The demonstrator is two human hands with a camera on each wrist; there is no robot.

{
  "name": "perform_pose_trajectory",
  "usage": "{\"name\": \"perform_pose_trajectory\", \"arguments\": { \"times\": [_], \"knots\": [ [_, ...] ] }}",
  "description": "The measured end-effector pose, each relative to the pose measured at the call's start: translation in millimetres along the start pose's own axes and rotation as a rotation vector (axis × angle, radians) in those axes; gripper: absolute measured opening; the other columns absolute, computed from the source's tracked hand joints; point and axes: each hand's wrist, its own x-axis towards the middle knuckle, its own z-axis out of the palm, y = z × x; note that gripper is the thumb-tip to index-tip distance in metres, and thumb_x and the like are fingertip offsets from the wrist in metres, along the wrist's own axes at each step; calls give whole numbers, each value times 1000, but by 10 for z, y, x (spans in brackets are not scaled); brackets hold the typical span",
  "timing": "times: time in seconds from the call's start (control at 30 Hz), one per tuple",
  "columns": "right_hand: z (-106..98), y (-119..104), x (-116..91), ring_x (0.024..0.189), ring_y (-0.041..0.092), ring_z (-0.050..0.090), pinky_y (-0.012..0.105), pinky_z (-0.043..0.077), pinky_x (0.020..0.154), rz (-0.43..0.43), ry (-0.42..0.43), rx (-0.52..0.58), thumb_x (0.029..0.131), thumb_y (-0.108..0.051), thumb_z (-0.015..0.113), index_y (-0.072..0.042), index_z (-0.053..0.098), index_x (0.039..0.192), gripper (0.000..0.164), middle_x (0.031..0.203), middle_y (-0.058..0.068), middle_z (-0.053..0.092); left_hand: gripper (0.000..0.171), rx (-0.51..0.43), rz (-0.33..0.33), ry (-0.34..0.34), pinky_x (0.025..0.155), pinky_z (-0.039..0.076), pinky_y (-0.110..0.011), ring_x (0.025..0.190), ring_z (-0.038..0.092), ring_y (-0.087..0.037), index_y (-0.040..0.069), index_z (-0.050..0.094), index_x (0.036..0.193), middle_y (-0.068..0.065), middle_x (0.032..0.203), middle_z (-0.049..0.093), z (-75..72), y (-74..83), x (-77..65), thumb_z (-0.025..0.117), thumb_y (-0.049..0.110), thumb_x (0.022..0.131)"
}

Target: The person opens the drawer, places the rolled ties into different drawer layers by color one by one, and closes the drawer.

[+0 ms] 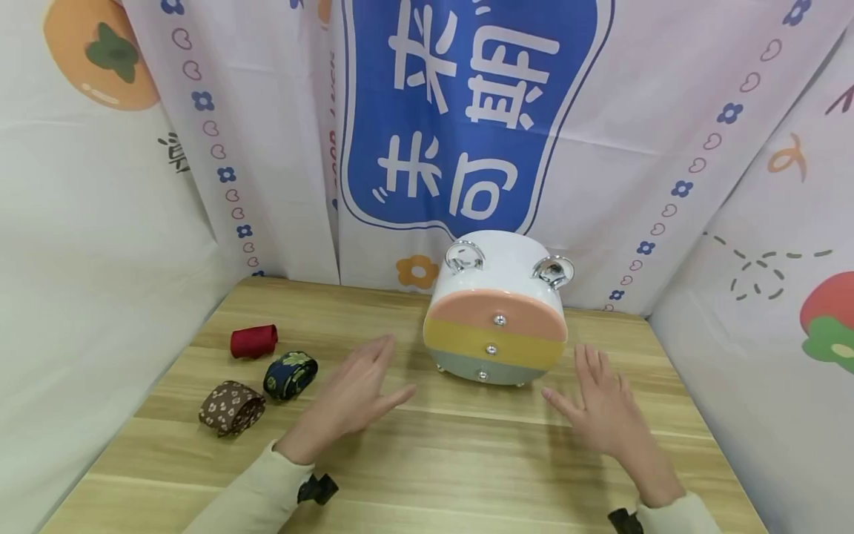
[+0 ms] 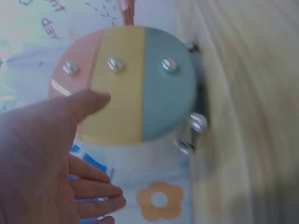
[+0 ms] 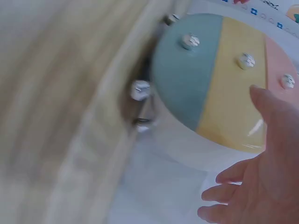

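Observation:
A small oval drawer box [image 1: 495, 326] stands at the back of the wooden table, white on top with two clear ear-like handles. Its front has a pink, a yellow and a blue-grey drawer, each with a shiny knob. My left hand [image 1: 356, 389] hovers left of the box, fingers straight and thumb spread, holding nothing. On the other side my right hand [image 1: 600, 411] is held likewise, its fingers extended beside the box. Both wrist views show the box front [image 2: 119, 88] [image 3: 212, 79] beyond the thumb; neither hand appears to touch it.
Three rolled neckties lie at the table's left: a red one [image 1: 254, 341], a navy one with green flowers [image 1: 290, 375] and a brown floral one [image 1: 231, 409]. Printed cloth [image 1: 287, 148] hangs behind the table [image 1: 427, 475] and along both sides.

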Motion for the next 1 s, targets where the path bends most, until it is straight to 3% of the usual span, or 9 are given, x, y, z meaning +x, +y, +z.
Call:
{"name": "perform_pose_trajectory", "arguments": {
  "times": [0.07,0.17,0.27,0.33,0.53,0.67,0.77,0.9,1.0],
  "knots": [
    [-113,-15,49,146,50,6,73,10,109,-7,-7,58,92,-68,40,-7,-7,154,99,161,23,-3,85,5,5,44,102,47,-46,126,55,-34,2,39,144,-19,142,51,-61,82,46,53,64,88],
    [-308,-26,152,146,49,8,70,13,111,-32,-12,193,94,-62,44,-6,-7,154,97,161,25,0,69,26,-7,104,73,58,-36,90,68,-25,4,54,127,-12,111,68,-162,225,122,55,61,88],
    [-516,-23,294,147,48,9,67,14,113,-27,-36,301,95,-60,42,-8,-8,154,93,161,23,0,59,23,-28,154,45,44,-24,57,56,-14,11,60,118,-2,74,63,-250,372,222,56,61,87],
    [-634,-16,410,147,48,11,66,15,113,-15,-43,346,96,-60,40,-11,-5,155,89,162,22,4,54,5,-30,198,39,36,-22,50,49,-10,13,64,115,2,62,57,-299,459,295,58,59,86],
    [-719,29,773,150,39,13,60,17,117,-67,1,476,98,-55,42,-23,5,156,76,164,6,6,40,-65,37,289,36,23,-18,42,33,-4,18,67,107,10,49,38,-371,655,472,66,50,83],
    [-652,39,963,151,30,15,54,21,118,-127,34,577,98,-50,46,-32,12,154,68,163,-3,12,34,-108,57,295,38,20,-17,43,28,-3,16,63,78,10,47,33,-377,775,552,67,49,83],
    [-611,39,1070,150,28,20,54,24,117,-139,49,625,97,-49,48,-39,18,152,63,162,-4,20,44,-166,73,291,42,19,-18,46,23,-3,17,47,59,10,48,29,-370,866,629,66,49,83],
    [-582,25,1186,146,32,31,58,30,112,-102,56,659,95,-54,49,-42,26,149,60,158,1,33,48,-243,90,302,47,20,-20,48,23,-3,17,42,56,10,49,29,-348,976,754,68,49,82],
    [-570,0,1272,145,29,32,57,30,113,-97,73,688,94,-56,51,-37,38,146,57,155,1,38,48,-273,82,311,48,23,-22,47,28,-3,17,44,56,11,49,32,-318,1038,841,68,49,81]
  ]
}}
